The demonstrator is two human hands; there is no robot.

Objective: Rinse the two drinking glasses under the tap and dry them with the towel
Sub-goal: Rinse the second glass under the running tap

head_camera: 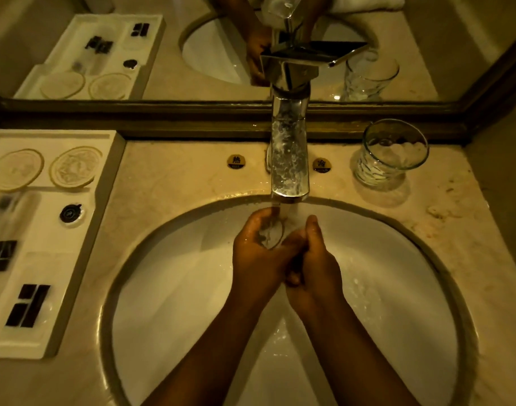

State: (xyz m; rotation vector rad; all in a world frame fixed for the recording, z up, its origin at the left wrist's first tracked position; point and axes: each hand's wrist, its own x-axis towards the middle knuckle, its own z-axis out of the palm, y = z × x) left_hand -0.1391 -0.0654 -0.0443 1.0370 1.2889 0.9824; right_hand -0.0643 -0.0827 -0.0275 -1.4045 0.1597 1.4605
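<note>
1. A clear drinking glass (271, 235) is held in the round white sink basin (397, 273), directly under the chrome rectangular tap (289, 165), with water running onto it.
2. The left hand (258, 256) is curled around the glass from its 9 o'clock side, fingers wrapped over the rim.
3. The right hand (314, 259) is closed against the glass at its 3 o'clock side, thumb raised toward 12 o'clock; how firmly it holds the glass cannot be told.
4. A second clear faceted drinking glass (393, 155) stands upright on the beige marble counter (177, 183), at 2 o'clock from the basin, well apart from the hands.
5. A white rectangular amenity tray (104, 183) sits at 9 o'clock from the basin, carrying two round pale coasters (16, 169) and small dark packets (28, 306).
</note>
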